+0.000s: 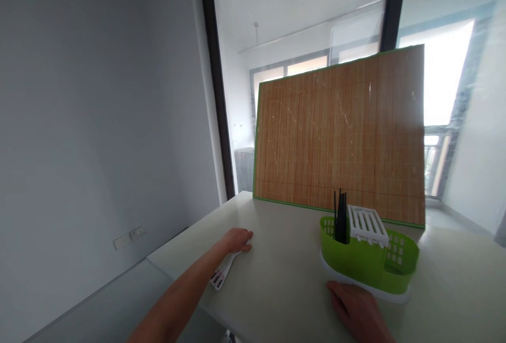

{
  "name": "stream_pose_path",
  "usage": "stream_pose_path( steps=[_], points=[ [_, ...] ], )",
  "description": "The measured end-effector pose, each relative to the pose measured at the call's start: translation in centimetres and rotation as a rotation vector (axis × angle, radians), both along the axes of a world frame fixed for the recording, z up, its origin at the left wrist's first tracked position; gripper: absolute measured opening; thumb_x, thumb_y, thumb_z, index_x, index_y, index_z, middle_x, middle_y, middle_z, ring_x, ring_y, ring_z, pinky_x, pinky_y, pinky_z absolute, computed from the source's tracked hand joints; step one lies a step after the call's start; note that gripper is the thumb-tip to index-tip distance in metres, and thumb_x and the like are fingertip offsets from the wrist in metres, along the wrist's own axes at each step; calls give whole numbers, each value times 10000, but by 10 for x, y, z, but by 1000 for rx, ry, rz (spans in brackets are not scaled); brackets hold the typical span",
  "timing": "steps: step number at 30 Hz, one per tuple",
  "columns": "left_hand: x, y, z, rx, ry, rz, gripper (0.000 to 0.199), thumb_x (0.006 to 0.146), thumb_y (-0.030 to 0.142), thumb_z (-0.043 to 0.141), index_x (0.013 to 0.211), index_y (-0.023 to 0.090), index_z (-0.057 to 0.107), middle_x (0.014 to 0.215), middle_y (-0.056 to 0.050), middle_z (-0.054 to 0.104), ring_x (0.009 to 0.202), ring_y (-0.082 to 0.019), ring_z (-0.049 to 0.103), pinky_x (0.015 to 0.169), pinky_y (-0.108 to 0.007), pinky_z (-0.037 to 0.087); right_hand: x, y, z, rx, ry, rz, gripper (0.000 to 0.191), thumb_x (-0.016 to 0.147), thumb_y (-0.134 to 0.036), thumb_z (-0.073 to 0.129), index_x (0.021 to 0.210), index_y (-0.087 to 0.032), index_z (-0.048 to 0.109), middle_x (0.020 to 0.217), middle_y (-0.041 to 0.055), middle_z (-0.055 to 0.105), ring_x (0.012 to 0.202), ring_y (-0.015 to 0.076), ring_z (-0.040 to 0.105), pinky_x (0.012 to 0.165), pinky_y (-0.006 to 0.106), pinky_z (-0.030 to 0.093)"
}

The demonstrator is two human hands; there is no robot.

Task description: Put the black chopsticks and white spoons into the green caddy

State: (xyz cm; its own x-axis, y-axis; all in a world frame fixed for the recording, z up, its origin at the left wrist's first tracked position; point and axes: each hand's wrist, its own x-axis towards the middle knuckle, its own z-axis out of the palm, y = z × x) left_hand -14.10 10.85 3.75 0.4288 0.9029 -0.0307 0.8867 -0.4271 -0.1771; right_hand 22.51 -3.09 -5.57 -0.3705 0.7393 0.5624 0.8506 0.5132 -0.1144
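**Two hands down on the pale table, one on white utensils, one at the green caddy**

Both of my hands rest on the table [284,280]. My left hand [236,239] lies knuckles-up over a small bundle of white utensils [222,273], fingers curled loosely over their upper ends and pressing them to the tabletop; their lower ends, marked with small dark patches, stick out from under my wrist toward the table's near edge. Whether the fingers actually pinch the bundle or only cover it, I cannot tell from this angle.

My right hand [358,309] lies flat and relaxed, palm down, fingers together — its fingertips just at the white base tray of the green caddy [369,261]. It grips nothing that I can see.

The caddy stands upright to the right of the middle of the table, well apart from the utensils. Its left compartment holds a bunch of black chopsticks [340,216] standing on end, and a white slatted insert [367,225] sits tilted across its top beside them.

Behind the caddy a large bamboo mat [340,132] with a green border stands on its edge, leaning back toward the glass door [300,27]. At far left — low on the grey wall [98,121] — there is a white socket plate [128,237].
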Motion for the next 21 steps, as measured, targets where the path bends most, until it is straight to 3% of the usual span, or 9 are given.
stream_pose_path(
  steps=[5, 12, 16, 21],
  points=[
    [6, -2, 12, 54, -127, 70, 454, 832, 554, 402, 1114, 231, 549, 1022, -91, 637, 905, -260, 618, 741, -339, 437, 1, 0, 0, -11, -4, -2, 264, 905, -224, 368, 970, -239, 624, 832, 34, 703, 697, 189, 648, 648, 278, 450],
    [42, 5, 40, 121, -393, 95, 416, 880, 520, 344, 1122, 246, 543, 1055, -37, 618, 953, -198, 590, 779, -287, 414, 1, 2, 0, -11, 1, -6, 246, 895, -214, 380, 933, -250, 620, 778, 9, 694, 653, 175, 643, 610, 253, 429],
    [96, 13, 54, 103, -597, 24, 395, 867, 498, 388, 1106, 235, 562, 1036, -27, 629, 984, -205, 568, 818, -304, 407, -4, -2, 6, -55, -7, -21, 249, 896, -187, 374, 922, -241, 616, 757, 4, 683, 659, 170, 635, 615, 250, 409],
    [196, 22, 67, -24, -885, -105, 496, 817, 524, 471, 1173, 188, 551, 1111, -64, 620, 1021, -220, 558, 872, -313, 406, -8, -5, 8, -81, -6, -28, 229, 896, -185, 382, 904, -245, 603, 751, -6, 680, 668, 168, 634, 615, 244, 385]
  ],
)
